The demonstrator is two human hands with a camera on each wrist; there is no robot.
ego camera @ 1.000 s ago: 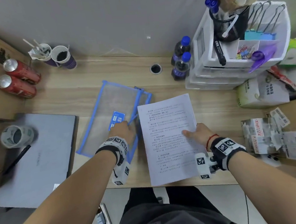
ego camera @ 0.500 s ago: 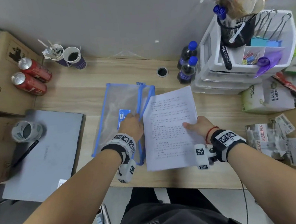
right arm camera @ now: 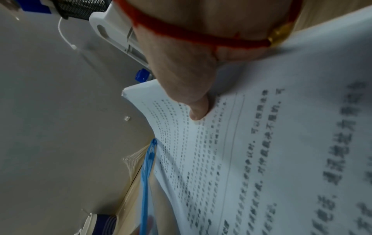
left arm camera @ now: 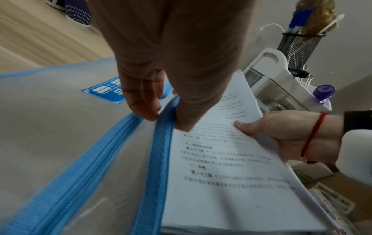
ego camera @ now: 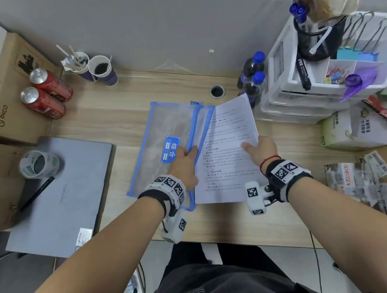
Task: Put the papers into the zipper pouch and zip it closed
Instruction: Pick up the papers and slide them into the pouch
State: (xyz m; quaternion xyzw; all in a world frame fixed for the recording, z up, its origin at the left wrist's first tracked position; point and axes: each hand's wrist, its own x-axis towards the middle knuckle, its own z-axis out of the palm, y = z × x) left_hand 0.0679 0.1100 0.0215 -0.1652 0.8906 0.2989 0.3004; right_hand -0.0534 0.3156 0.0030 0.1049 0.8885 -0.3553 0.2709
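A translucent zipper pouch (ego camera: 164, 130) with blue trim and a blue label lies on the desk, its zipper side facing right and parted. My left hand (ego camera: 184, 160) pinches the upper blue zipper edge (left arm camera: 161, 127) and holds it up. My right hand (ego camera: 260, 149) grips a stack of printed papers (ego camera: 229, 148) by its right edge, thumb (right arm camera: 198, 109) on top. The papers' left edge sits at the pouch mouth, under the raised zipper edge. How far the sheets reach inside is hidden.
A closed grey laptop (ego camera: 58, 197) with a tape roll and pen lies at left. Two red cans (ego camera: 44, 95) and paper cups (ego camera: 101, 70) stand at the back left. Dark bottles (ego camera: 252, 78), a white drawer organiser (ego camera: 320, 75) and packages crowd the right. The desk's front edge is near.
The papers have moved left and away from me, and their left edge now meets the pouch mouth. My left hand has kept its hold on the zipper edge.
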